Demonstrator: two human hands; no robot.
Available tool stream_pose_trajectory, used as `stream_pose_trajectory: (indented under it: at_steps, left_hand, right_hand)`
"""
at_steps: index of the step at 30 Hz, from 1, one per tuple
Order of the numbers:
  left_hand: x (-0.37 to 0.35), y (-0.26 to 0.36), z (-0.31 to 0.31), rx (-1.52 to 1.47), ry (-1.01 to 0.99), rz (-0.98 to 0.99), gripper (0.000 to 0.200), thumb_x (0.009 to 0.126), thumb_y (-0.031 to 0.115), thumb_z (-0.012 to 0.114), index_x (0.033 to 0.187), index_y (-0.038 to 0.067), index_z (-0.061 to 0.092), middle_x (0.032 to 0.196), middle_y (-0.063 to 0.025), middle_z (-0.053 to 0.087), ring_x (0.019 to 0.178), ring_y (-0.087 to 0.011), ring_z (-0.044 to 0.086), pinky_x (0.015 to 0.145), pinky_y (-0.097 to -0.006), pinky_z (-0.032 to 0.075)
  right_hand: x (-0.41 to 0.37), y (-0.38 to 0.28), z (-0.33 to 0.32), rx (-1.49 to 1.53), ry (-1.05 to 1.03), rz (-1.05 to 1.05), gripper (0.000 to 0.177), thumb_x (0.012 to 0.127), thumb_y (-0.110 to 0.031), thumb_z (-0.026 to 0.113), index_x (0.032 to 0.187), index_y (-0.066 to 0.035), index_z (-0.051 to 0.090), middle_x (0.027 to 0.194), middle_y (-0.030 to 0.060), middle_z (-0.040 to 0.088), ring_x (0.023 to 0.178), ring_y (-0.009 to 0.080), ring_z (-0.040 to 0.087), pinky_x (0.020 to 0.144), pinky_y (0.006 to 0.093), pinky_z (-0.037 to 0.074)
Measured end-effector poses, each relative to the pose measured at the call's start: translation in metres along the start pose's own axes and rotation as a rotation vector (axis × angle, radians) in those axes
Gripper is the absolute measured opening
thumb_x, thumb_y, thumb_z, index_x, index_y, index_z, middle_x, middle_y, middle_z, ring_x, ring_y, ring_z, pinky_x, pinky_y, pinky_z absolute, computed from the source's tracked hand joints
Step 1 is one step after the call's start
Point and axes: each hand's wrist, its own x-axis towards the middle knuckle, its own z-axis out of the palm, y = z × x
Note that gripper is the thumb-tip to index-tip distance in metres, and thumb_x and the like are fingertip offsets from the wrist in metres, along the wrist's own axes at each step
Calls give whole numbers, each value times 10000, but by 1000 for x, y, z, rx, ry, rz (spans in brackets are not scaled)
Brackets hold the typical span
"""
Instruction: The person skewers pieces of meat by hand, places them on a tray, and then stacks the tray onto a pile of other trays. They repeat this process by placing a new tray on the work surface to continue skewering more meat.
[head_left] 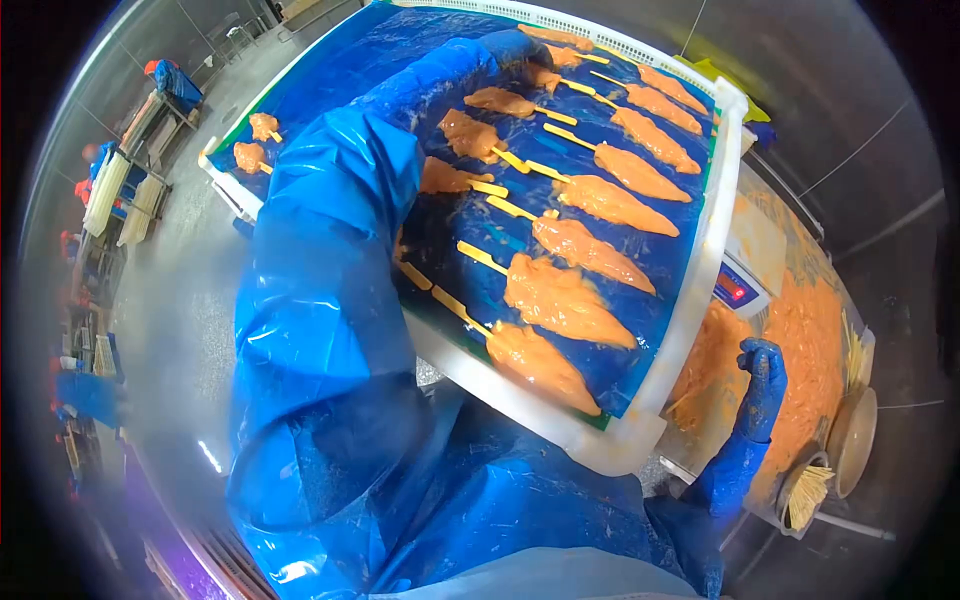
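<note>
A white plastic tray (690, 290) lined with blue sheet carries several rows of raw meat skewers (570, 300) on flat yellow sticks. My left arm, in a blue sleeve, reaches across the tray. At its far side my left hand (520, 50) is beside a piece of meat (543, 78) on a stick; its fingers are mostly hidden. My right hand (763, 385), in a blue glove, hovers right of the tray, over the loose raw meat (805, 360). Its fingers are curled in, and nothing shows in them.
A scale (740, 287) with a lit display stands right of the tray. Farther down are a container of flat sticks (806, 495) and a round bowl (853, 442). A steel wall (860, 130) borders the right. Racks (115, 195) and other people are across the floor at left.
</note>
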Motion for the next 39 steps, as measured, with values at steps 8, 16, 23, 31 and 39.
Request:
stream_pose_trajectory:
  at_steps: [8,16,23,31,39]
  left_hand:
    - [-46,1,-27,175,-137,173,349,843,87,706,1184,57,639,1152,-141,640,1021,-271,597,936,-345,480]
    - [-144,9,-9,67,-247,239,378,845,99,705,1208,51,614,1183,-147,621,1058,-268,583,956,-351,466]
    - [-173,42,-15,303,-65,333,355,855,79,689,1200,51,608,1247,-144,589,1161,-295,550,999,-378,440]
    - [-214,68,20,157,-147,336,241,896,90,629,1130,37,649,1238,-132,605,1158,-300,545,996,-379,427]
    - [-249,124,25,123,235,-14,317,951,159,509,1219,13,592,1343,-150,531,1234,-269,504,1053,-404,387]
  right_hand:
    - [-25,23,-20,-91,134,70,250,970,-228,519,966,-5,632,929,56,620,768,129,529,738,276,440]
    - [-26,42,-24,40,150,162,264,976,-270,527,1000,-34,643,962,45,635,782,128,535,744,271,439]
    - [-26,49,-25,8,114,131,274,969,-285,532,1007,-36,641,969,41,635,785,130,537,745,271,441]
    - [-44,62,-44,4,158,196,333,962,-347,543,1047,-39,633,951,30,615,797,126,528,750,270,435]
    - [-56,118,-97,-74,222,311,286,951,-297,562,1023,-41,665,933,26,664,791,101,582,733,254,460]
